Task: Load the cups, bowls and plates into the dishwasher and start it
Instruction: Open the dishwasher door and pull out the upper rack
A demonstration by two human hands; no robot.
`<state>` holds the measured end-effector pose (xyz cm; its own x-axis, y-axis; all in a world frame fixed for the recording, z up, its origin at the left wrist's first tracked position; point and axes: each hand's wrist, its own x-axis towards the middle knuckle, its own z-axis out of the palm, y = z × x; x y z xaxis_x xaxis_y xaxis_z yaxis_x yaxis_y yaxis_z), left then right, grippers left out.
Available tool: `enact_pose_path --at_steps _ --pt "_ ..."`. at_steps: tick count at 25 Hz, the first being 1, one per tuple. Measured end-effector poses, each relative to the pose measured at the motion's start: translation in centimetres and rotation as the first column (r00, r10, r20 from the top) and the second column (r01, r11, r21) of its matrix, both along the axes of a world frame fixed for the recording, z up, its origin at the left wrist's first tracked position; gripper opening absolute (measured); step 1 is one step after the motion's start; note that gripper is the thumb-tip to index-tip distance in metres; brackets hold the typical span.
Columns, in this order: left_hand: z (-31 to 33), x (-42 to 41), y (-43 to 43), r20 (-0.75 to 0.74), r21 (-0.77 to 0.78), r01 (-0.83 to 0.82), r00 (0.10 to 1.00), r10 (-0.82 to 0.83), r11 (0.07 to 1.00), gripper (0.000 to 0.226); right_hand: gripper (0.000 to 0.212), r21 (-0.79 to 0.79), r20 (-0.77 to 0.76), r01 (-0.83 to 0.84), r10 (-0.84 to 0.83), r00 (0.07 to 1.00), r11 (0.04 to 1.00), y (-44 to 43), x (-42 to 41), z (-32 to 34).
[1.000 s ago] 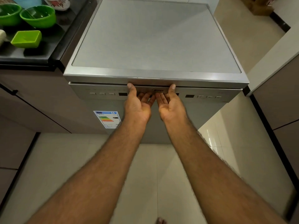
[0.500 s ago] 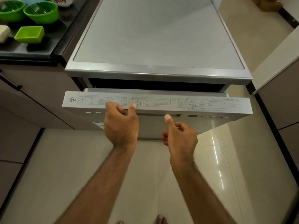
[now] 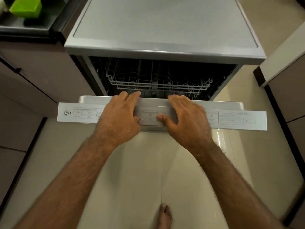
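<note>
The grey dishwasher (image 3: pixel 161 25) stands in front of me with its door (image 3: pixel 231 119) pulled partly down. Both hands hold the door's top edge. My left hand (image 3: pixel 118 118) has its fingers over the edge and its thumb on the labelled strip. My right hand (image 3: pixel 186 116) grips the same edge beside it, thumb on the strip. Inside the dark opening an empty wire rack (image 3: pixel 158 80) shows. A green square bowl (image 3: pixel 26 8) sits on the dark counter at the top left.
A dark counter (image 3: pixel 33 28) with brown cabinet fronts (image 3: pixel 41 76) runs along the left. Another cabinet (image 3: pixel 287 90) stands to the right. My bare foot (image 3: pixel 164 215) is on the glossy beige floor tiles below the door.
The door went from closed to partly lowered, exposing the rack. Both hands turned from palms-up under the handle to gripping the door's top edge from above. The view dropped closer.
</note>
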<state>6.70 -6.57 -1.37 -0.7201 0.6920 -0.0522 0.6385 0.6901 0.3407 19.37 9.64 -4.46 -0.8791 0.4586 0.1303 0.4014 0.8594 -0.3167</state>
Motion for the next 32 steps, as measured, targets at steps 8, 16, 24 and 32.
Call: enact_pose_path --at_steps 8,16,24,32 --pt "-5.2 7.0 -6.6 -0.005 -0.268 0.126 0.991 -0.132 0.955 0.094 0.067 0.034 0.126 0.076 -0.080 0.989 0.996 -9.1 8.4 -4.8" --pt "-15.8 17.7 -13.7 0.008 -0.332 0.077 0.997 -0.079 0.940 0.093 0.064 -0.033 0.241 0.158 -0.145 0.959 0.987 -16.8 16.7 -12.3" --pt "-29.9 26.0 -19.1 0.070 -0.368 0.045 0.997 -0.020 0.929 0.079 0.061 -0.201 0.397 0.119 -0.030 0.917 0.972 -21.8 23.8 -24.8" --pt "-42.6 28.8 -23.2 0.230 -0.481 0.221 0.966 -0.121 0.848 0.080 0.059 -0.357 0.564 0.118 0.113 0.818 0.927 -24.1 26.2 -36.7"
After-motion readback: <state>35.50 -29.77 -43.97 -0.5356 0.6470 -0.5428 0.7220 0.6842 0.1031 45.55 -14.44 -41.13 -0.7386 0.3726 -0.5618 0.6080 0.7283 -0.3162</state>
